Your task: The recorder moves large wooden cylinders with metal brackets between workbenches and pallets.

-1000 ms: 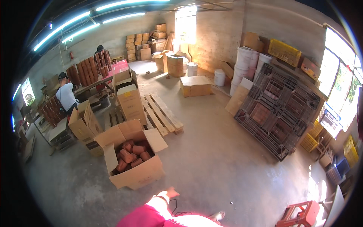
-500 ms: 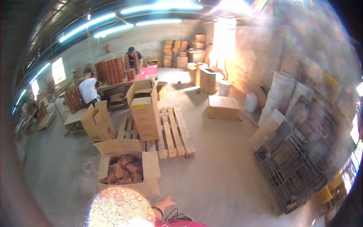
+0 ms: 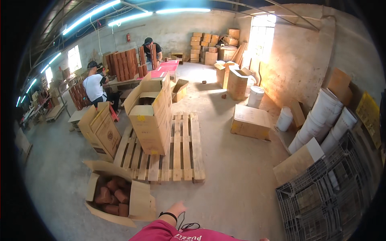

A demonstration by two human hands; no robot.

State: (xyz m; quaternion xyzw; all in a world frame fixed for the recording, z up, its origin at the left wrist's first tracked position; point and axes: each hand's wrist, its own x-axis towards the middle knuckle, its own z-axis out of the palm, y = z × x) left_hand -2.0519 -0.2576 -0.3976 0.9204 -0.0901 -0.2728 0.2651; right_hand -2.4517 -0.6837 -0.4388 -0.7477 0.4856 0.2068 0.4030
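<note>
My left hand (image 3: pixel 177 209), with a black band at the wrist, reaches out from a dark pink sleeve at the lower edge. Its fingers look loosely apart, and nothing shows in them. Thin black cable (image 3: pixel 189 225) loops beside it, against my shirt. Left of the hand, and apart from it, an open cardboard box (image 3: pixel 143 201) stands on the floor with its flaps spread. Several reddish-brown blocks (image 3: pixel 112 197) lie loosely inside. Of my right hand only a sliver of skin (image 3: pixel 264 239) shows at the lower edge; its fingers are hidden.
A wooden pallet (image 3: pixel 177 152) bears a tall open carton (image 3: pixel 150 128); another carton (image 3: pixel 100 130) stands left of it. Two people (image 3: pixel 94 86) work at a table with brown stacks (image 3: pixel 122 66). A closed box (image 3: pixel 251 122), white buckets (image 3: pixel 321 116) and dark plastic pallets (image 3: pixel 321 193) stand right.
The view has shifted: the open box of blocks now appears farther left, and the right wall shows more clearly. More of my left sleeve and shirt is visible. The light glare over the lower edge is gone.
</note>
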